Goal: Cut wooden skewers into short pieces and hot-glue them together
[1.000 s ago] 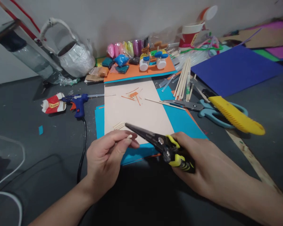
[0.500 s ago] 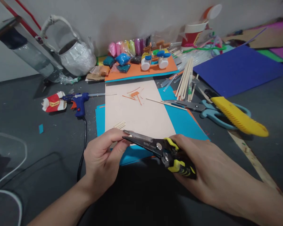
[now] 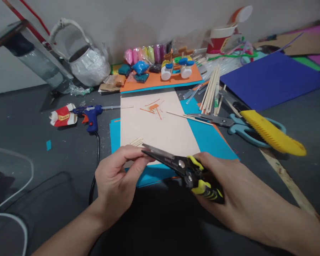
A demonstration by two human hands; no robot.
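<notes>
My left hand is closed in a pinch, thumb against forefinger, at the tip of the cutting pliers. What it pinches is almost wholly hidden; the pale end seen between the blades a moment ago looks like a thin wooden stick. My right hand wraps round the black and yellow handles, and the two dark blades lie slightly apart against the left fingertips. Just beyond those fingers, several short cut sticks rest on a pale sheet. Orange scraps lie farther up the sheet.
Left of the sheet lies a blue glue gun with its cord. On the right are grey-blue scissors, a yellow cutter knife and long wooden sticks. Clay packets and a small wheeled model stand behind.
The pliers' tips have shifted slightly up and right along the left fingertips. The pale end between the blades no longer shows clearly. Both hands keep their grip.
</notes>
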